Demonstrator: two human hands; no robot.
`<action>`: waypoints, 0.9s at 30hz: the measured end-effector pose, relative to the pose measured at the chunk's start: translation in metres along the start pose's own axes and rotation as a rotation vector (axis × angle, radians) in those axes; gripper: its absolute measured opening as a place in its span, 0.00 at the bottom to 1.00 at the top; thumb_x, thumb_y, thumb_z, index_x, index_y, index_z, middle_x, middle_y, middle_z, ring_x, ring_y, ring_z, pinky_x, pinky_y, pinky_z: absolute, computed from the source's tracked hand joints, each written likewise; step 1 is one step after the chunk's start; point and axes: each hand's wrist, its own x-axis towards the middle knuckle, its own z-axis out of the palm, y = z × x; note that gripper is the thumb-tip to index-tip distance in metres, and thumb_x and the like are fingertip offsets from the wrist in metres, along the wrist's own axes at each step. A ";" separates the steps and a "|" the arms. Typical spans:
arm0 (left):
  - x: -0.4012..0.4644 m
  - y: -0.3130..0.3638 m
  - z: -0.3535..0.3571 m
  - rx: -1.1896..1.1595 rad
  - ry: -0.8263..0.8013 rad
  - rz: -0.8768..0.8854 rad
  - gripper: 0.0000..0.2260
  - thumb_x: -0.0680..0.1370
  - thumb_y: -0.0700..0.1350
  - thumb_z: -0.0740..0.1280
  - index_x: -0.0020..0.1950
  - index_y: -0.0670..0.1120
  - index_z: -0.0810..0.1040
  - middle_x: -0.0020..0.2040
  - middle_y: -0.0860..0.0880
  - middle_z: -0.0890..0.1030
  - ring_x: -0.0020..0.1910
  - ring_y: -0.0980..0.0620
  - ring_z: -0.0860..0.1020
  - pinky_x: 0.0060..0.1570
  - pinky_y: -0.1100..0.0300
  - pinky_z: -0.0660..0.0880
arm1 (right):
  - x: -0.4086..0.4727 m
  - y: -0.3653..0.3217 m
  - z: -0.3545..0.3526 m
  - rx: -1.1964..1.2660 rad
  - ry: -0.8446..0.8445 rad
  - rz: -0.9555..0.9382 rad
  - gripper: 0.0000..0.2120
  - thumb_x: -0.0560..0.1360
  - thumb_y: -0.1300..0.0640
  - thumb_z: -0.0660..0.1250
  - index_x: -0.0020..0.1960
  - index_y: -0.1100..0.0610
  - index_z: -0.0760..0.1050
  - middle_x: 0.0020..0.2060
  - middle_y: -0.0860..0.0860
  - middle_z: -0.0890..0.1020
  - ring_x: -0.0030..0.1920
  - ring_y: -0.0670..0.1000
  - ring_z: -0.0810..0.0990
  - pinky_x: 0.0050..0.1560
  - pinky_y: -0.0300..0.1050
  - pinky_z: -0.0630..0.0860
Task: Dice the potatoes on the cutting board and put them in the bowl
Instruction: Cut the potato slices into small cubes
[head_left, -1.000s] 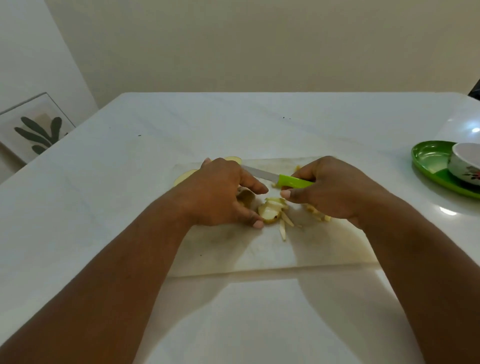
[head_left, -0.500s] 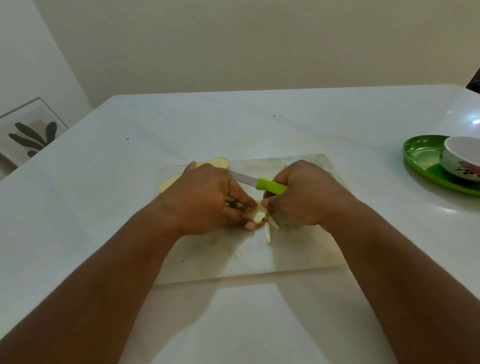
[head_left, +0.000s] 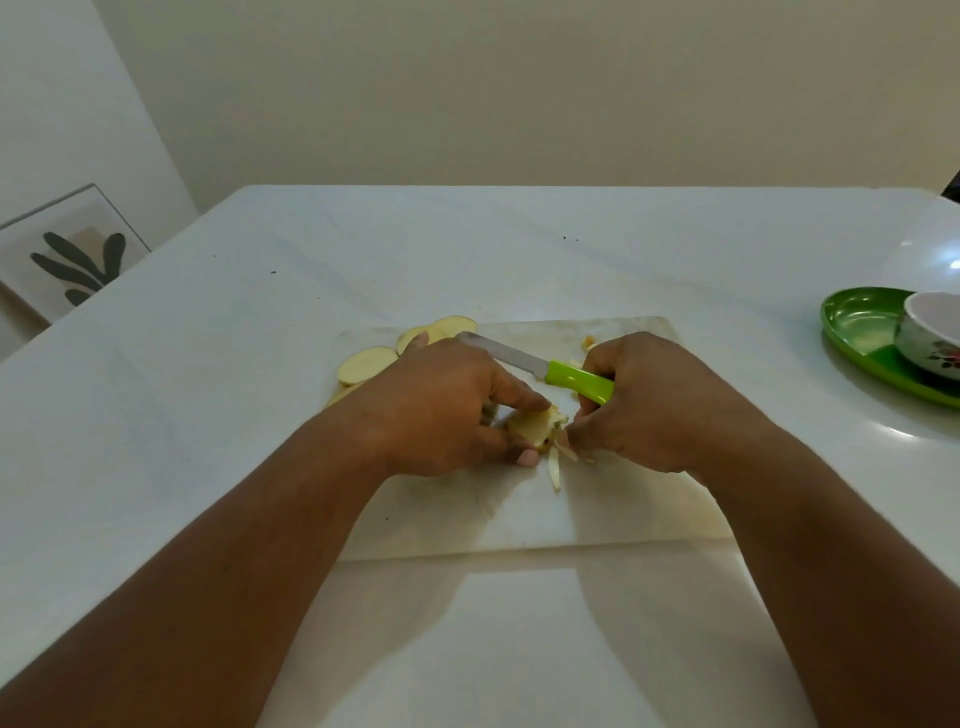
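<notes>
A pale cutting board lies on the white table. My left hand pinches a stack of potato slices at the board's middle. My right hand holds a knife with a green handle; its blade points left over my left hand, off the potato. My right fingertips touch the stack too. Thin potato strips lie just in front of the stack. Round potato slices rest at the board's far left corner. The white flowered bowl stands at the far right.
The bowl stands on a green tray at the table's right edge. A few small potato bits lie near the board's far edge. A framed leaf picture leans against the wall beyond the table's left side.
Both hands have closed in on the potato stack, and my right fingertips now touch it. The knife stays raised, blade pointing left. The camera view has shifted slightly.
</notes>
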 end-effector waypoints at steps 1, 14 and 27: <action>0.000 0.000 0.000 0.003 0.007 -0.009 0.25 0.68 0.70 0.73 0.65 0.70 0.78 0.54 0.60 0.85 0.63 0.61 0.75 0.76 0.40 0.61 | 0.001 0.001 0.000 0.014 0.023 0.000 0.10 0.64 0.56 0.79 0.37 0.53 0.77 0.31 0.50 0.78 0.32 0.51 0.78 0.31 0.41 0.69; -0.002 0.019 -0.001 0.147 0.098 -0.065 0.27 0.68 0.72 0.73 0.65 0.67 0.79 0.53 0.61 0.83 0.60 0.58 0.76 0.77 0.43 0.53 | 0.010 0.004 0.011 0.103 0.149 -0.055 0.10 0.70 0.56 0.76 0.36 0.51 0.75 0.30 0.47 0.76 0.30 0.47 0.75 0.30 0.38 0.65; 0.000 0.009 -0.009 0.120 0.137 -0.122 0.23 0.64 0.70 0.77 0.55 0.64 0.84 0.49 0.63 0.81 0.51 0.61 0.71 0.77 0.39 0.57 | 0.008 0.002 0.013 0.084 0.186 -0.048 0.08 0.71 0.58 0.73 0.38 0.50 0.76 0.31 0.48 0.78 0.32 0.47 0.77 0.30 0.39 0.67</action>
